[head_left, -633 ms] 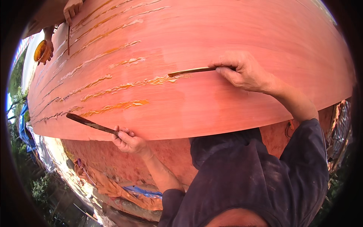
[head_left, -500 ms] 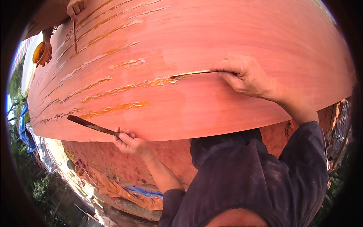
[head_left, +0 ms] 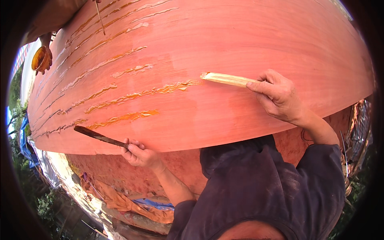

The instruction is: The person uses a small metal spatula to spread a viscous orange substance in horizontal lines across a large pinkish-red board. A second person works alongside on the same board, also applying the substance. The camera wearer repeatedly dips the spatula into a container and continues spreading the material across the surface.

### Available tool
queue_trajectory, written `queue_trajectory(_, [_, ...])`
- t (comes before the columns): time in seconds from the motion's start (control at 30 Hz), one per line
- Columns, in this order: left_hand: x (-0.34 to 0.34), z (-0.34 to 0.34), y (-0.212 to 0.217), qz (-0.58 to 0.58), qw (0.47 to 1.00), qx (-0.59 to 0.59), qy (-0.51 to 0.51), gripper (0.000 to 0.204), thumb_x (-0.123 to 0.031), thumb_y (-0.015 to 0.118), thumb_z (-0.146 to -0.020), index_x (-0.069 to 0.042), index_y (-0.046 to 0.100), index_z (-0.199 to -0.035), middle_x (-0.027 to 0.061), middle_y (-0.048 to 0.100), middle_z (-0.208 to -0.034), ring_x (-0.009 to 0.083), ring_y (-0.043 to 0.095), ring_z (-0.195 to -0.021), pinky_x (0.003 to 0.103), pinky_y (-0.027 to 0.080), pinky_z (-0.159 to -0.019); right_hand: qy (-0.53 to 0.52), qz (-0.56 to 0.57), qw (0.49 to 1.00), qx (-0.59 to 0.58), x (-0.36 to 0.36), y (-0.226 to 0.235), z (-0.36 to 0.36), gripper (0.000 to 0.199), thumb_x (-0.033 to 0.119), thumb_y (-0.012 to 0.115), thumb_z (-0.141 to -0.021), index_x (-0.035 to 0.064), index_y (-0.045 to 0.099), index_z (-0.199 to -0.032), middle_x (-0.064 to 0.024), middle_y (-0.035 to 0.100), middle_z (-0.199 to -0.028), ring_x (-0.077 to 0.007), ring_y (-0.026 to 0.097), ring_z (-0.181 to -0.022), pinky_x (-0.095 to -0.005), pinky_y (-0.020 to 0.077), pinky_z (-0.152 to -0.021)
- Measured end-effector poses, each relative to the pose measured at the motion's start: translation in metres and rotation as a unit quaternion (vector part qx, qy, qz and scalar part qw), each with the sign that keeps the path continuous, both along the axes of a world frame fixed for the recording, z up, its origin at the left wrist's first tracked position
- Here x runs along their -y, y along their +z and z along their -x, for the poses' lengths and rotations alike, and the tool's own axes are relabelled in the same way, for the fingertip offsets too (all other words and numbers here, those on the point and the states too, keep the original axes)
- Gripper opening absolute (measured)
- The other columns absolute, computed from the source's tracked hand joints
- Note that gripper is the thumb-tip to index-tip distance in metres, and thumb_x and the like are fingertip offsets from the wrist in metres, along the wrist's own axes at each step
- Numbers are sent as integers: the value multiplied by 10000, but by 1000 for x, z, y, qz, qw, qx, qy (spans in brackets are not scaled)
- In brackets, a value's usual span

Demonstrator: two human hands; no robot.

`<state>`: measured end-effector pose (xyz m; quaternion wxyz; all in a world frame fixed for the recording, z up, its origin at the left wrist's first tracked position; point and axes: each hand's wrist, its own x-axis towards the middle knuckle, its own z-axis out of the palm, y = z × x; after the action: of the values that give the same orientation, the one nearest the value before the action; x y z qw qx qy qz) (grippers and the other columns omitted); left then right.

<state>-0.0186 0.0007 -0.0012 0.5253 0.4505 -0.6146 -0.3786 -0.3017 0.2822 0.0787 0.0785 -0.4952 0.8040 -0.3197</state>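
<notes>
the big reddish-orange curved panel (head_left: 224,52) fills the upper two thirds of the frame, its lower edge sweeping from the far left down through the centre and up to the right rim. below that edge, lower left, there is open room over a drop to rumpled orange and blue sheeting (head_left: 132,204) and greenery at the far lower left. the panel's right half is smooth and bare; the left half carries rows of glossy amber streaks (head_left: 132,96) running toward the upper left.

compared with half a second ago, the pale wooden stick (head_left: 228,79) now shows its broad flat face instead of a thin dark edge, and its tip sits right of the end of the middle streak. the dark flat blade (head_left: 100,137) and its hand lie much as they were.

the right hand (head_left: 280,98), centre right, is closed around the stick's right end, which lies flat on the panel pointing left. the left hand (head_left: 140,154), lower centre-left just under the panel's edge, grips the blade's near end; the blade slants up-left, its tip at the lowest streak.

at the upper left another person's hand (head_left: 47,56) holds a small orange cup (head_left: 39,59), and a thin stick (head_left: 100,18) pokes in from the top edge.
</notes>
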Motion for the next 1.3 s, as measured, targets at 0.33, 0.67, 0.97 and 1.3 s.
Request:
queue_trajectory(0.33, [2,-6,4,-46,999,2,-20,249,-122,442,-1040,32,580,-1180,-5,516,-814,50,441,-709,188,355,-574,62,-49,988,-136,46,4,-13,322,7,686,-797,120,730,-1095,-99,613,-924,-235,605,-752,-351,501,-565])
queue_trajectory(0.67, [5,-5,2,-15,999,5,-32,238,-149,446,-1048,8,599,-1141,-8,502,-787,45,400,-654,185,335,-561,41,-102,990,-93,20,44,-4,304,-27,690,-823,99,722,-1098,-97,629,-906,-243,618,-761,-360,492,-570])
queue_trajectory(0.97, [9,-7,-3,10,998,-18,-51,224,-141,444,-1051,-4,606,-1122,-14,491,-765,37,377,-631,169,314,-542,-5,-32,997,-69,40,0,-41,319,18,621,-811,122,676,-1107,-91,564,-823,-278,585,-731,-404,483,-563])
queue_trajectory(1.3, [7,-7,0,9,998,-7,-58,243,-112,429,-1037,13,601,-1153,2,488,-781,47,403,-667,173,319,-555,-49,-30,993,-101,9,12,-37,260,33,631,-805,100,694,-1049,-85,556,-815,-270,594,-736,-404,481,-549])
